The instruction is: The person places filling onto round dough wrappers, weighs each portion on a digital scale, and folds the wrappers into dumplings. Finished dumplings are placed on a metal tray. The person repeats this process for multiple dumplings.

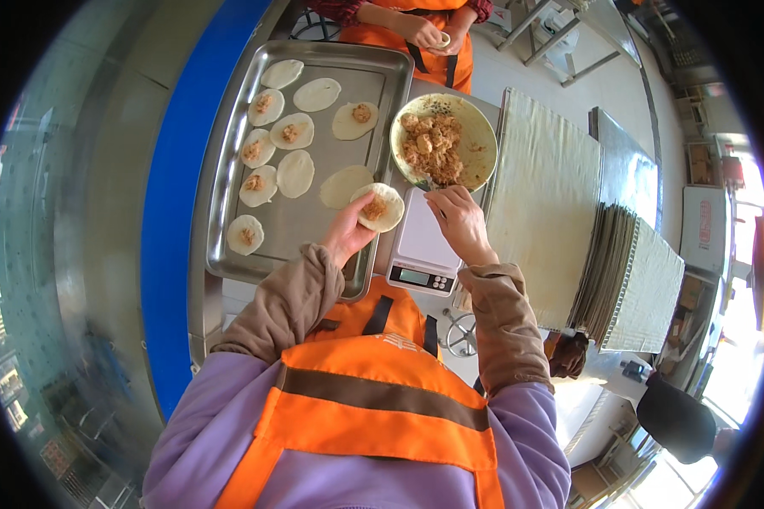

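Note:
My left hand [351, 230] holds a round dough wrapper [392, 217] with a dab of minced filling [375, 208] on it, above the near right part of a steel tray [312, 229]. In my right hand [456, 216] is a utensil, mostly hidden by the fingers, its end at the near rim of a bowl [481, 137]. Clumped minced filling [434, 143] lies in that bowl. On the tray are several flat dough rounds; some carry filling, such as one dough round [355, 121], and others are bare, such as another round [295, 174].
A digital kitchen scale [423, 238] sits between my hands, just below the bowl. Across the table a co-worker's hands [430, 35] hold a small piece of dough. Large flat boards [541, 203] are at the right, with a stack of thin sheets [605, 273] beside them. A blue strip [178, 191] runs along the left.

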`<state>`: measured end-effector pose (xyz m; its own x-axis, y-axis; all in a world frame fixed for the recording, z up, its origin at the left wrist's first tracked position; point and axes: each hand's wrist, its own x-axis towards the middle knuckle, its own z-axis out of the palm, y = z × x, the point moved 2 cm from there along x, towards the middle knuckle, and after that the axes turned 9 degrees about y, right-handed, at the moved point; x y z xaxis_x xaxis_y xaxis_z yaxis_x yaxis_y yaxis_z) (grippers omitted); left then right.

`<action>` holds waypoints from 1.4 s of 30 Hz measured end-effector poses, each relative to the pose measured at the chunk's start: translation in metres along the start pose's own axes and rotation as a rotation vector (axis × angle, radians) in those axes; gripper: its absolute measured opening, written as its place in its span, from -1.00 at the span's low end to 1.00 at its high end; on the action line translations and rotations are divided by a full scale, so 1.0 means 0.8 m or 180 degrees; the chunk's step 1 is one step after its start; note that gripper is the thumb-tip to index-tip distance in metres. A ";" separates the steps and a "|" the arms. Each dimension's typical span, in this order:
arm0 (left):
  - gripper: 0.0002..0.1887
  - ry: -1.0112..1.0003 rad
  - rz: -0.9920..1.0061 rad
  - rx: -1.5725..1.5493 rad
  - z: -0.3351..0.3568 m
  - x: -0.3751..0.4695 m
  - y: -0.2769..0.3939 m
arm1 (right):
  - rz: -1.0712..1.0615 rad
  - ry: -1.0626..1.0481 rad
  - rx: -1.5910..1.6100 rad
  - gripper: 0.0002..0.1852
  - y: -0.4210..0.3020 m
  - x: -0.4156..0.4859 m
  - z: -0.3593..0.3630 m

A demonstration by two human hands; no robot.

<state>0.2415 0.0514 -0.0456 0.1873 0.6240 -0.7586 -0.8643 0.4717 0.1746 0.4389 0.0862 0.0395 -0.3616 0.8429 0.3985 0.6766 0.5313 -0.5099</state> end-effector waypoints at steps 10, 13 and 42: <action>-0.71 -0.0274 0.0761 0.0156 0.052 0.006 0.012 | 0.3073 0.1142 0.3077 -0.69 -0.024 -0.018 -0.022; -0.71 -0.0351 0.1092 0.0615 0.077 -0.018 0.002 | 0.3007 0.1203 0.3175 -0.69 -0.041 -0.019 -0.013; -0.69 -0.1021 0.0287 0.1505 0.089 -0.174 0.001 | 0.2907 0.0251 0.2853 -0.82 -0.102 -0.032 -0.049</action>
<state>0.2483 0.0092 0.1046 0.3185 0.7976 -0.5123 -0.5947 0.5889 0.5473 0.4180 0.0175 0.1008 0.0628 0.9392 -0.3377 -0.0197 -0.3371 -0.9413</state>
